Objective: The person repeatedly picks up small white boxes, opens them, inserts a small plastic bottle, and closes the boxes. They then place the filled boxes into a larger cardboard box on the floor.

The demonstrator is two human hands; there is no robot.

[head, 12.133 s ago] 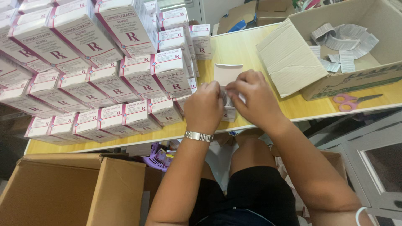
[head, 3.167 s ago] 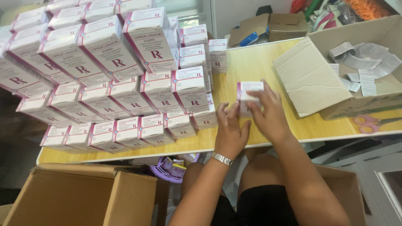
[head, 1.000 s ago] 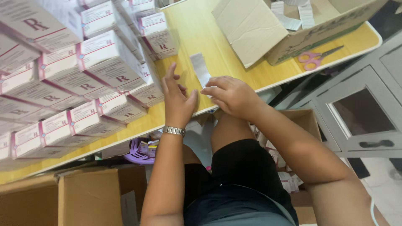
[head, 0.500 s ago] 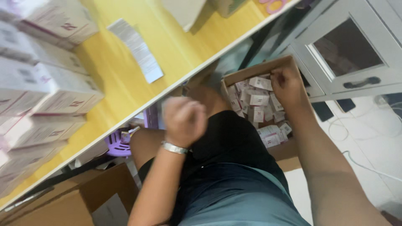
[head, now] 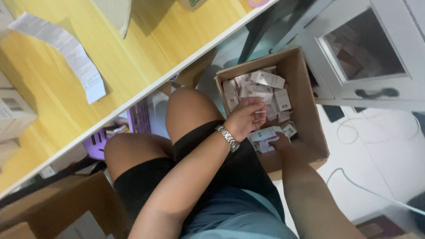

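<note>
Head view looks down past the lap: both hands reach into an open cardboard box (head: 310, 110) on the floor at the person's right, beside the yellow table (head: 146, 57). Left hand (head: 245, 119), steel watch at the wrist, curls its fingers (head: 259, 116) loosely over the pile of small flat white-and-pink packets (head: 265, 79); actual grip unclear. Right hand (head: 281, 144) digs in lower down, fingertips buried, grip not visible. Long white folded leaflet (head: 71, 53) lies flat on the table, near stacked white cartons (head: 13, 115) at the left edge.

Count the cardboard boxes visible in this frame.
3. One open box on the floor by the right knee, holding flat cartons, with both the left hand and right hand in it. One box at lower left. One box flap on the table. More may be out of frame.
</note>
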